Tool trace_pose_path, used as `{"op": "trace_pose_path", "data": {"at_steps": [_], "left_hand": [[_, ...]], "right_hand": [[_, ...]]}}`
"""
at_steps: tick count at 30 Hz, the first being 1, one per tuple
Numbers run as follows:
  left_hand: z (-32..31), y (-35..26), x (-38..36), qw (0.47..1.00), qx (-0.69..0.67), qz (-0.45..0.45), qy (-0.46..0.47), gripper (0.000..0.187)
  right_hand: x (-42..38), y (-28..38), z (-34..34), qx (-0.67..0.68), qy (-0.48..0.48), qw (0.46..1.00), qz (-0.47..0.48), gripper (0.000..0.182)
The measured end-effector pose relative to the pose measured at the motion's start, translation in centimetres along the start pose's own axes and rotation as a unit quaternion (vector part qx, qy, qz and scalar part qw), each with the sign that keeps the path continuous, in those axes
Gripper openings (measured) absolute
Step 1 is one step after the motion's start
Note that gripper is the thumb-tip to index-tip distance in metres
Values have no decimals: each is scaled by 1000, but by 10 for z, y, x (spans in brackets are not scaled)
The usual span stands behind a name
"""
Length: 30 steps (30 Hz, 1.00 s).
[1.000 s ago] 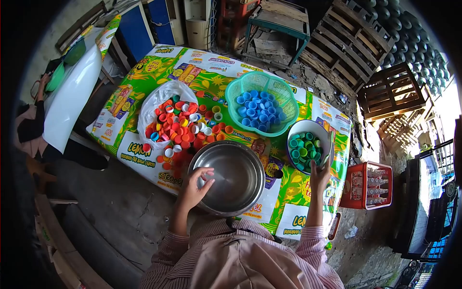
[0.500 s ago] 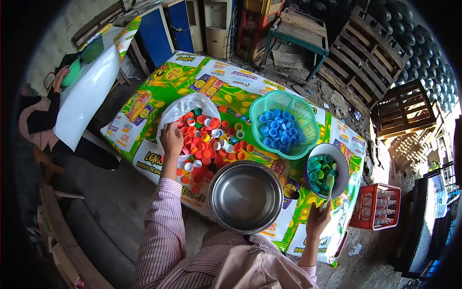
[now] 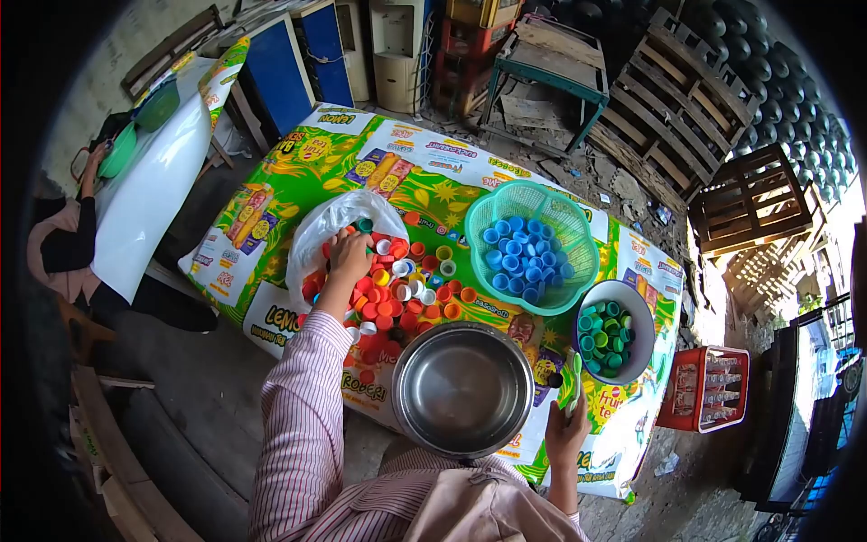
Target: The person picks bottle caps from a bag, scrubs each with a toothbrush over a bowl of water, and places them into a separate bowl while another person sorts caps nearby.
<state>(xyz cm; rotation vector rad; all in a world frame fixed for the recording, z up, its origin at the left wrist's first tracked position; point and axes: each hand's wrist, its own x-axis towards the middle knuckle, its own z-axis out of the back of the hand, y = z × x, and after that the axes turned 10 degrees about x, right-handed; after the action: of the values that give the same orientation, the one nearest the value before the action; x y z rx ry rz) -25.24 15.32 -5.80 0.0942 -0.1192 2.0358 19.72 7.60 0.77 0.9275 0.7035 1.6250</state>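
Observation:
My left hand [image 3: 350,259] reaches into the caps at the mouth of a white plastic bag [image 3: 312,237], its fingers pressed together; what they grip is hidden. A dark green cap [image 3: 364,224] lies just beyond them. Red, orange, white and yellow caps [image 3: 384,307] spill from the bag over the table. My right hand [image 3: 565,434] is closed on a pale green spoon-like tool [image 3: 575,378], held upright left of the bowl of green caps [image 3: 607,336]. Blue caps [image 3: 528,257] sit in a turquoise basket [image 3: 578,226]. An empty metal bowl [image 3: 463,388] stands nearest my body.
A printed cover [image 3: 271,194] lies over the table. At the far left, a person's hand [image 3: 93,167] touches a green basket [image 3: 120,151] by another table. A red bottle crate [image 3: 704,388] stands on the floor at right; wooden pallets [image 3: 677,99] lean behind.
My left hand has moved right and slightly forward over the caps. My right hand has drawn left with the tool, which is now out of the bowl of green caps.

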Motion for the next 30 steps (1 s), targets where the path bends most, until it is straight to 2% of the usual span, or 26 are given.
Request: {"op": "trace_pose_path", "data": {"at_steps": [3, 5, 7, 9, 11, 13, 15, 17, 18, 21, 23, 25, 27, 28, 30], "left_hand": [[4, 14, 5, 999, -51, -5, -10, 23], [-9, 30, 11, 970, -241, 30, -29, 26], [-4, 37, 8, 970, -238, 11, -52, 26], [3, 41, 4, 949, -310, 32, -54, 25], [11, 42, -3, 951, -306, 41, -28, 26], [15, 41, -8, 928, -367, 12, -58, 28], [22, 39, -18, 935, -349, 15, -64, 28], [33, 30, -28, 824, -562, 30, -66, 29], [61, 16, -46, 773, -628, 93, 6, 30], [80, -27, -96, 732, -681, 31, -9, 25], [68, -56, -133, 714, -699, -29, 35, 21], [81, -93, -169, 669, -732, -52, 118, 26], [71, -116, -194, 753, -636, -106, 134, 31], [64, -123, -201, 773, -606, -139, 127, 32], [49, -136, -213, 767, -611, -130, 147, 32]], "right_hand": [[0, -5, -1, 13, -8, 1000, 9, 54], [2, -2, -2, 11, -10, 1000, 17, 54], [4, 1, -4, 11, -10, 999, 28, 53], [5, 3, -6, 11, 8, 999, 31, 53], [5, 6, -7, 17, 15, 999, 39, 53], [5, 10, -7, 23, 21, 998, 49, 52], [4, 13, -5, 31, 20, 998, 54, 51], [3, 11, -2, 42, 19, 997, 56, 50], [1, 10, 0, 51, 19, 997, 54, 49], [-4, 7, 4, 55, 29, 997, 46, 47], [-7, 3, 5, 67, 31, 996, 50, 46], [-10, 1, 6, 91, 30, 994, 55, 45], [-14, 0, 7, 95, 37, 994, 41, 44], [-17, 1, 10, 96, 40, 994, 27, 44], [-20, 5, 15, 91, 38, 995, 25, 43]]}}
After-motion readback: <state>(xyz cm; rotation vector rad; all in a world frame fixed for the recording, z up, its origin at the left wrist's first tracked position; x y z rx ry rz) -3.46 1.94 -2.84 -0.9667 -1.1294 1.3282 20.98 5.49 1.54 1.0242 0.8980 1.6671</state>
